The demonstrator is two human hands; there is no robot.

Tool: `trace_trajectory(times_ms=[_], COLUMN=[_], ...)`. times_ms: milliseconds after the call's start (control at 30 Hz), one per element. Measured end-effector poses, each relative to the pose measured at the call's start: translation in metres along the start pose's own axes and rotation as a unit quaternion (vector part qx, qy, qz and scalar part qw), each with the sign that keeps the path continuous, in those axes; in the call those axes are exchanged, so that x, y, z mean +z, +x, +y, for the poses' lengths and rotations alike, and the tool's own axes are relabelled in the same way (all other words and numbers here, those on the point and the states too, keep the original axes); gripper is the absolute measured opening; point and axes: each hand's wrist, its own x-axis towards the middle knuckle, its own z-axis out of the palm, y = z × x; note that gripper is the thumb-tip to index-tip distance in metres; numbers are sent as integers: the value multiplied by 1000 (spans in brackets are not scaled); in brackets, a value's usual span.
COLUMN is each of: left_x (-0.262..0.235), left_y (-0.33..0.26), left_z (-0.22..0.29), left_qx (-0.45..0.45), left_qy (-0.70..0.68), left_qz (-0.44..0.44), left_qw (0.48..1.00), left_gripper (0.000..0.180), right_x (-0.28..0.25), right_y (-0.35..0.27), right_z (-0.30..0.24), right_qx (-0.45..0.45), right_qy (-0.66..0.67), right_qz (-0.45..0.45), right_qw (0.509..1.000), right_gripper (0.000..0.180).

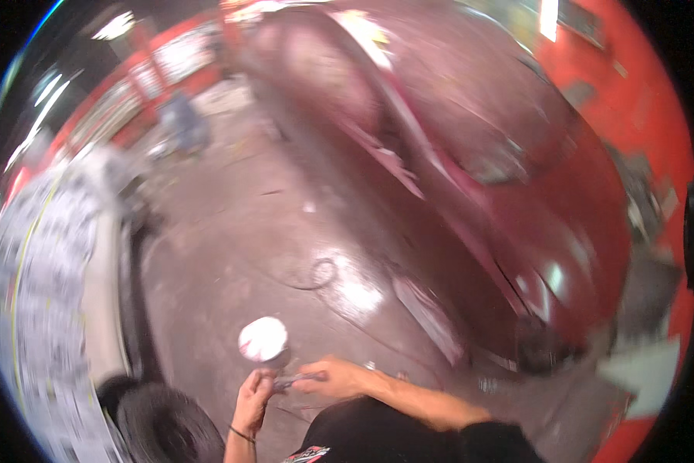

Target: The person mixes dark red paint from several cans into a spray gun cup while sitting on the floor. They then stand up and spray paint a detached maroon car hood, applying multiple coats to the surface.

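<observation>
Both hands are in front of my body at the lower middle. My right hand (333, 377) reaches in from the right, its fingers closed round a slim grey tool (289, 381), blurred, its exact kind unclear. My left hand (253, 395), with a dark band at the wrist, is closed at the tool's other end. Just beyond the left fingers is a round white cup-like thing (263, 339) with a pinkish mark on its side and a darker part below it. Whether it joins the tool or stands apart, I cannot tell.
A dark red car body (486, 177) fills the right and far side, with a long dark brown panel (362, 185) along it. A thin hose (324, 274) loops on the grey floor (200, 255). At left stand a paper-covered vehicle (46, 285) and a tyre (165, 424).
</observation>
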Motion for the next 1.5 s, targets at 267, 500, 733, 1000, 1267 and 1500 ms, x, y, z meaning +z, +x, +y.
trace_trajectory(times_ms=[267, 500, 733, 1000, 1267, 1500], left_x=[-23, 9, -4, -11, 14, 31], left_y=[22, 4, 18, 25, 29, 19], left_z=[-31, 45, 23, 11, -4, -8], left_qx=[-60, 33, 12, -67, -60, -48], left_qy=[-9, 12, 28, -148, -475, -524], left_qz=[-89, -112, -144, -66, 26, 9], left_qw=[994, 993, 989, 984, 877, 851], left_gripper=[44, 36, 38, 33, 15, 18], right_x=[-16, -27, -35, -31, -18, -20], right_y=[-10, -13, -5, -13, 1, 6], right_z=[-25, -38, -34, -39, -42, -38], right_qx=[7, 19, -26, -32, -3, 0], right_qy=[20, 92, 49, 51, 36, -9], right_qz=[6, 35, 18, 45, 132, 102], right_qw=[1000, 995, 998, 997, 991, 995], right_gripper=[38, 50, 44, 81, 81, 78])
